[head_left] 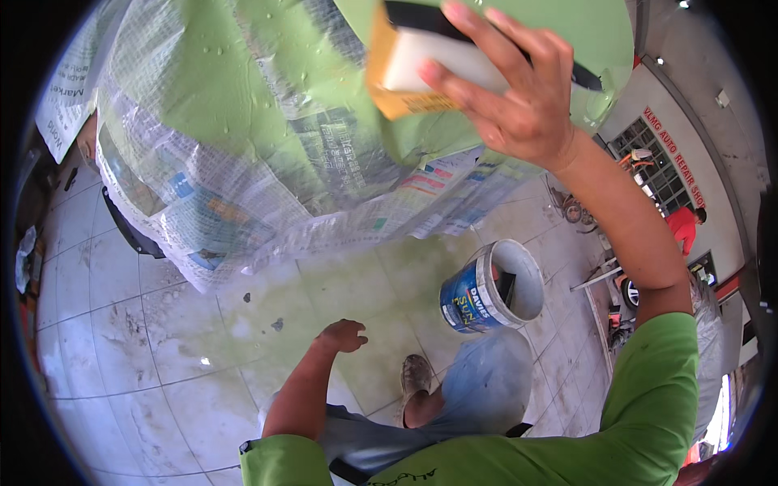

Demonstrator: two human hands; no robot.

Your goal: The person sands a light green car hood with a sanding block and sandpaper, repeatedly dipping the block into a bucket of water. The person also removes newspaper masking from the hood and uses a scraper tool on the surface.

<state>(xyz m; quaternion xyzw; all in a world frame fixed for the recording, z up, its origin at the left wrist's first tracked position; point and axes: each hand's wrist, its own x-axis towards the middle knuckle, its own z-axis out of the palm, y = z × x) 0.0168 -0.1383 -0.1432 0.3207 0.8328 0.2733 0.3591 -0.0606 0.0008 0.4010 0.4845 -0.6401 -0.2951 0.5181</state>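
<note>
High in the view, my right hand (519,93) grips a sanding block (433,63). It has a whitish body, a dark upper edge and a yellow-orange sheet folded round it. The block is at the light-green painted panel (348,97), which looks wet, with drops on it. Whether the block touches the panel, I cannot tell. Newspaper masking (235,211) under clear plastic covers the panel's lower border. My left hand (342,335) hangs low above the floor, fingers loosely curled with a gap at the thumb, holding nothing visible.
A blue-and-white paint bucket (478,292) with something dark inside stands on the tiled floor (194,356), right of my left hand. My shod foot (416,379) is beside it. Farther right, a person in red (683,229) is near a wheel (630,292) and a building front.
</note>
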